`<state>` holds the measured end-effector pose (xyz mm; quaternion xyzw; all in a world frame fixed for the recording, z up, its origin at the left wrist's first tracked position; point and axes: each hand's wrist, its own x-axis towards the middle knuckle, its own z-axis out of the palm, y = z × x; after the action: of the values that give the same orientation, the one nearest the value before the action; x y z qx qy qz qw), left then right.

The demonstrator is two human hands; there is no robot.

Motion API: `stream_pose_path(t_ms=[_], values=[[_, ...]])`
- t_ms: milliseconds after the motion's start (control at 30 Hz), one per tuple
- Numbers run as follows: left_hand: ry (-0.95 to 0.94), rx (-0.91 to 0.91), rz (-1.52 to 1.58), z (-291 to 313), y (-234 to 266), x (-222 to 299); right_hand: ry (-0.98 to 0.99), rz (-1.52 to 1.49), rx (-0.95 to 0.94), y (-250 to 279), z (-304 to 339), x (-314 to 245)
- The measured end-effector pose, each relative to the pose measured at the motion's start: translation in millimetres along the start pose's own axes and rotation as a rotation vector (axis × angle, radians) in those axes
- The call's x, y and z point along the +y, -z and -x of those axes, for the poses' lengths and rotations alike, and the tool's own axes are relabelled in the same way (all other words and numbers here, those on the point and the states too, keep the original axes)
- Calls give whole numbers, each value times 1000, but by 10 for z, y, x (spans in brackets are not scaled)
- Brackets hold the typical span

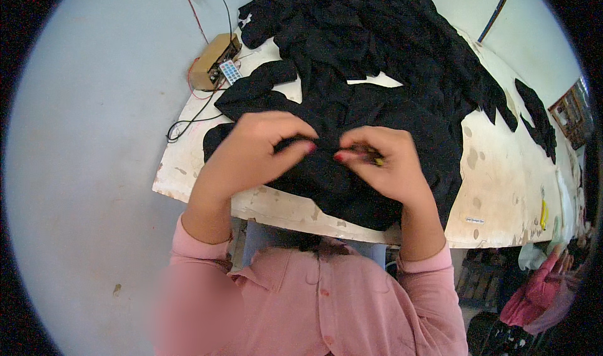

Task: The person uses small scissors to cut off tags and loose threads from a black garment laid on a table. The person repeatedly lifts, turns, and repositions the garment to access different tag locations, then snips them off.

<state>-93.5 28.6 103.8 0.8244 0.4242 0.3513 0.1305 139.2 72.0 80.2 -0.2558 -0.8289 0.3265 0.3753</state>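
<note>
Black cloth (370,196) lies bunched in front of me on the table, its near edge hanging over the table's front. My left hand (251,152) is above its left part, thumb and forefinger drawn together in a pinch; anything between the tips is too small to make out. Close by on the right, my right hand (386,161) is curled, fingertips facing the left ones across a narrow gap. A small dark tool with a yellow end (380,162) shows within its fingers, mostly hidden and slightly blurred.
More black cloth (377,29) is heaped at the back of the worn white table (496,192). At the left edge are a brown box (213,60) with cords and a small remote control (230,72). A yellow object (544,214) lies far right; another person (534,296) is beyond.
</note>
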Motion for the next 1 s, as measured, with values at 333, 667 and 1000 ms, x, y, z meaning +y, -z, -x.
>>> stream_pose_path(t_ms=[333, 667, 1000], values=[[-22, -51, 170, 97, 104, 205, 20, -221, -42, -142, -97, -215], [30, 738, -429, 428, 502, -271, 473, 507, 284, 179, 391, -480], [208, 858, -554, 953, 710, -674, 438, 857, 381, 304, 1068, -450]])
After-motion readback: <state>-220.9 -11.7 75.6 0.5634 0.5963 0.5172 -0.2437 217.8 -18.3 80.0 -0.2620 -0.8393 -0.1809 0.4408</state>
